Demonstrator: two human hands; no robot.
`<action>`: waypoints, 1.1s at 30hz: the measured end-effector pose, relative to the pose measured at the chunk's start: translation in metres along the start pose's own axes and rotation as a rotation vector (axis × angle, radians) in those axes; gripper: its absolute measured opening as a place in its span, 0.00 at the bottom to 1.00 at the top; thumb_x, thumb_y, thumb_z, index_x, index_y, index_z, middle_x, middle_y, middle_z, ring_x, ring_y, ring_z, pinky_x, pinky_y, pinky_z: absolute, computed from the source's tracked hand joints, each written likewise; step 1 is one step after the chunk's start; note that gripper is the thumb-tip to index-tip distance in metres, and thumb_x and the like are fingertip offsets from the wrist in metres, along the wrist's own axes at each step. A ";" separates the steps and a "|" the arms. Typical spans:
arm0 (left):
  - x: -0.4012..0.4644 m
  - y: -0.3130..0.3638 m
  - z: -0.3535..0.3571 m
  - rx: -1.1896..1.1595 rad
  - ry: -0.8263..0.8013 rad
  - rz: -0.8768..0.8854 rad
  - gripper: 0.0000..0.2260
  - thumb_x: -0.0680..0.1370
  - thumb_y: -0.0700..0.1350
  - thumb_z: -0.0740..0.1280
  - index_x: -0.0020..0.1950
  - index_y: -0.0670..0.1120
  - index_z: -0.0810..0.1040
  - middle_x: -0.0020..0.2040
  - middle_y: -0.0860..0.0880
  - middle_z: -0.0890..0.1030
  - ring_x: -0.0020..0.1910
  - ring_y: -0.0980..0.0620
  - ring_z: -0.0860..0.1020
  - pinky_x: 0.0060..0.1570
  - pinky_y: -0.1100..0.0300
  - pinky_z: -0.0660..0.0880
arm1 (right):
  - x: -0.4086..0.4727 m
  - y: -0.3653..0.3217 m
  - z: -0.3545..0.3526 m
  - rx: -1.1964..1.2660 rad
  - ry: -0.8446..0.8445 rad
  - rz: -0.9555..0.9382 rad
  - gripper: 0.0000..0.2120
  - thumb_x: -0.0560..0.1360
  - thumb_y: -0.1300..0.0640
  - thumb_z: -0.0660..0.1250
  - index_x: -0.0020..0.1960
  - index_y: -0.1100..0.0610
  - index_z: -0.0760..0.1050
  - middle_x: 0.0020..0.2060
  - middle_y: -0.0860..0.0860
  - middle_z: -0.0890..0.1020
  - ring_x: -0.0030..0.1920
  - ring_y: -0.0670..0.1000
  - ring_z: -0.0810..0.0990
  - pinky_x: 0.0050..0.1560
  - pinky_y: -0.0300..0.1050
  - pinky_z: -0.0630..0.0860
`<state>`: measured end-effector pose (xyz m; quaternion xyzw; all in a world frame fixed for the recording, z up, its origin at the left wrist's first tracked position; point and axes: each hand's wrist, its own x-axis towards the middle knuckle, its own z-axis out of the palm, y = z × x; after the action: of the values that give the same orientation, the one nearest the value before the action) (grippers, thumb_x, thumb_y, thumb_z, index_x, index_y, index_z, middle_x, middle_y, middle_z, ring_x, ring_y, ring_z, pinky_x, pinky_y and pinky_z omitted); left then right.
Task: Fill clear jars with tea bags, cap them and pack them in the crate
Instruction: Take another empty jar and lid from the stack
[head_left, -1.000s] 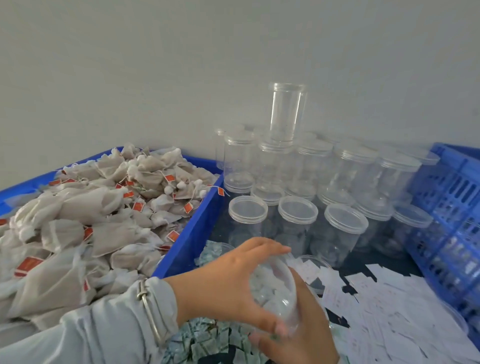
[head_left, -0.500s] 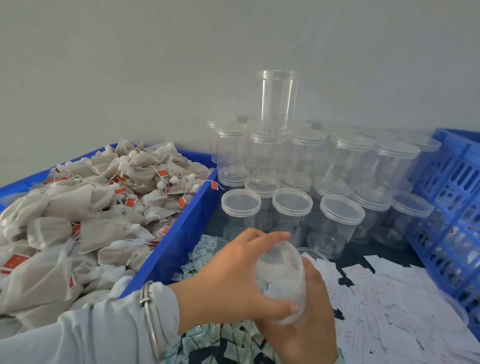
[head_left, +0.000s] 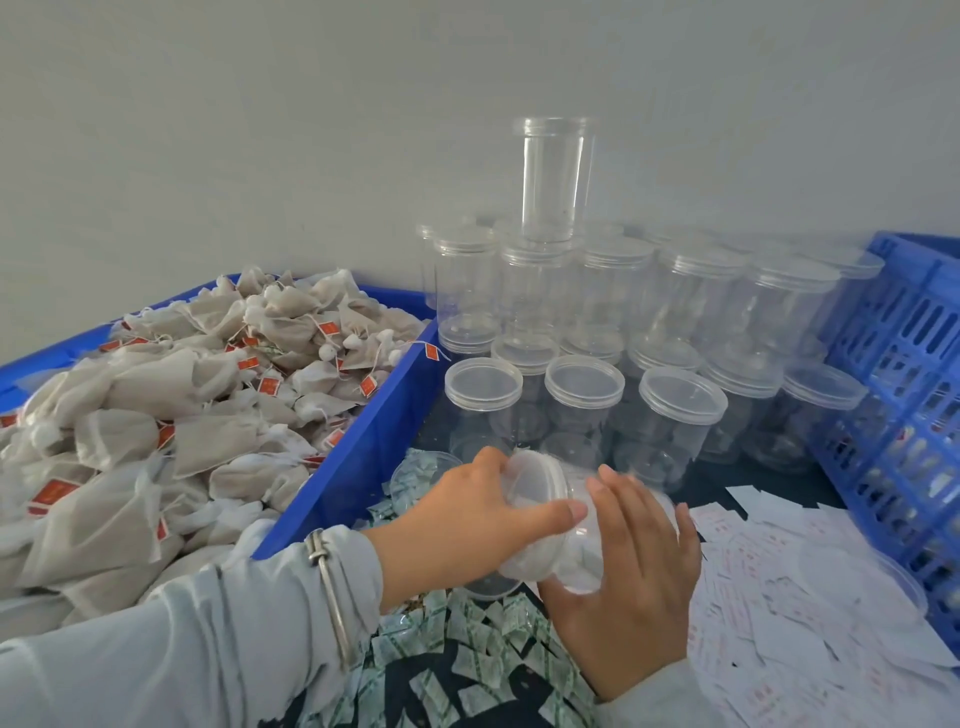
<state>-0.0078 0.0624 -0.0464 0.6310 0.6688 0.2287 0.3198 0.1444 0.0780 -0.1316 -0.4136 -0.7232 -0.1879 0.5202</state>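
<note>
While my left hand (head_left: 483, 514) grips the cap (head_left: 535, 514) and my right hand (head_left: 631, 577) holds the jar (head_left: 587, 551), the red tags (head_left: 269, 385) on the tea bags stay unreadable.

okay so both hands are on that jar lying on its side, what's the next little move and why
Probably finish twisting the lid tight. The left hand grips the lid end, the right hand wraps the jar, which holds white tea bags. Whether the lid is fully seated cannot be told; then it could go to the blue crate.

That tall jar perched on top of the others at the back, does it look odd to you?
Yes. One uncapped clear jar stands alone atop the capped jars by the wall, a one-jar extra tier. It looks upright, though precarious.
</note>
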 end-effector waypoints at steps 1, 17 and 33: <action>0.001 0.001 -0.001 -0.027 -0.018 -0.038 0.47 0.53 0.78 0.57 0.63 0.50 0.66 0.51 0.54 0.75 0.46 0.58 0.76 0.39 0.62 0.73 | 0.000 -0.001 -0.001 0.001 -0.001 -0.009 0.28 0.67 0.47 0.68 0.62 0.57 0.68 0.61 0.54 0.76 0.63 0.54 0.72 0.67 0.63 0.60; 0.002 -0.002 -0.015 -0.695 -0.533 -0.411 0.35 0.68 0.70 0.63 0.59 0.41 0.73 0.39 0.38 0.82 0.37 0.42 0.83 0.32 0.59 0.79 | 0.000 -0.005 0.000 -0.051 0.001 -0.034 0.24 0.69 0.51 0.67 0.63 0.55 0.68 0.63 0.52 0.75 0.64 0.57 0.70 0.70 0.60 0.55; 0.020 -0.013 -0.036 -1.104 -0.130 -0.355 0.11 0.79 0.31 0.59 0.61 0.32 0.72 0.49 0.34 0.82 0.43 0.45 0.83 0.38 0.59 0.82 | 0.003 0.016 -0.003 0.146 0.036 0.562 0.51 0.53 0.55 0.83 0.70 0.55 0.60 0.66 0.59 0.71 0.67 0.53 0.63 0.63 0.70 0.65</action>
<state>-0.0425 0.0848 -0.0333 0.2620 0.5251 0.4470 0.6752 0.1582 0.0867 -0.1307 -0.5558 -0.5824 0.0088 0.5931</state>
